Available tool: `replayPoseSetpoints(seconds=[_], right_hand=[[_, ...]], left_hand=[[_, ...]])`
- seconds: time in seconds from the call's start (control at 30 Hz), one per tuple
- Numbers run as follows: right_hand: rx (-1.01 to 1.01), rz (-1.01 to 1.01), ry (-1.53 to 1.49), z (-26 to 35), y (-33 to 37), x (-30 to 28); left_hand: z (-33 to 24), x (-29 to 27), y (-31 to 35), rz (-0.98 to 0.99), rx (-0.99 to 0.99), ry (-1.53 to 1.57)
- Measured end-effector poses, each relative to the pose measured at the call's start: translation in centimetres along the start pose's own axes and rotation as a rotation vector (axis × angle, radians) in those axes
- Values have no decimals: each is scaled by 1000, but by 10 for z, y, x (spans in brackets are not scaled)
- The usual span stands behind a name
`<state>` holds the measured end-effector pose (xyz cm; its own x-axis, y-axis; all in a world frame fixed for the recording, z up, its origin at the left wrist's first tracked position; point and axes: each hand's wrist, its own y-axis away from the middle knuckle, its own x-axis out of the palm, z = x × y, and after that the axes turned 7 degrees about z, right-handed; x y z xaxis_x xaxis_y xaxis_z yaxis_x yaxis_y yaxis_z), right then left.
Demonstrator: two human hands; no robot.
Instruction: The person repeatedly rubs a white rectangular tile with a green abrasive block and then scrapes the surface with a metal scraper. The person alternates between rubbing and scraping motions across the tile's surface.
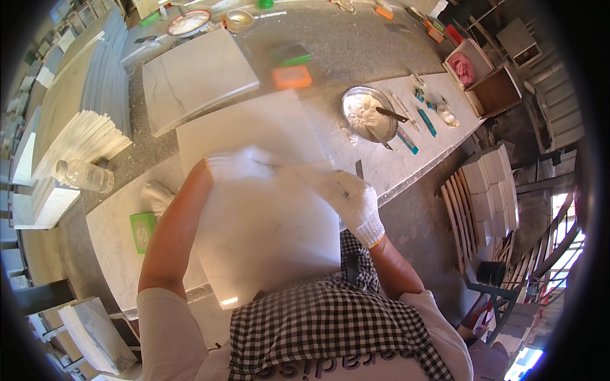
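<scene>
A glossy white stone slab [273, 232] lies in front of me, its near edge reaching my checked apron. My left hand [244, 164], in a white knitted glove, is at the slab's far edge, its fingers smeared by motion. At the far right corner, my right hand [351, 198], gloved alike, is closed on the slab with its fingers stretched inward over it. Another white slab [254, 124] lies beyond, partly covered. A dark flat blade [359, 169] is just past my right hand.
Right of the slabs stands a metal bowl [356, 105] of white paste with a dark-handled knife. An orange block [292, 77] sits beyond. On the left are a green box [142, 230], a clear plastic jar [86, 176] and stacked slabs [105, 82]. The worktop's right edge [438, 152] drops to the floor.
</scene>
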<state>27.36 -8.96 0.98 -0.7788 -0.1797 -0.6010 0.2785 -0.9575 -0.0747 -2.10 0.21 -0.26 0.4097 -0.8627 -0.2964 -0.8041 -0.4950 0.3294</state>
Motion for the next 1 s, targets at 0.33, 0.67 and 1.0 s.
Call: replayPoseSetpoints(seconds=[0.33,0.67,1.0], right_hand=[[-40,-6,62,5,-5,1],[-118,-41,99,4,-10,2],[-77,1,80,8,-10,1]], left_hand=[[6,3,-3,-28,11,5],[1,3,0,-35,-87,37],[-2,3,0,-27,-47,32]])
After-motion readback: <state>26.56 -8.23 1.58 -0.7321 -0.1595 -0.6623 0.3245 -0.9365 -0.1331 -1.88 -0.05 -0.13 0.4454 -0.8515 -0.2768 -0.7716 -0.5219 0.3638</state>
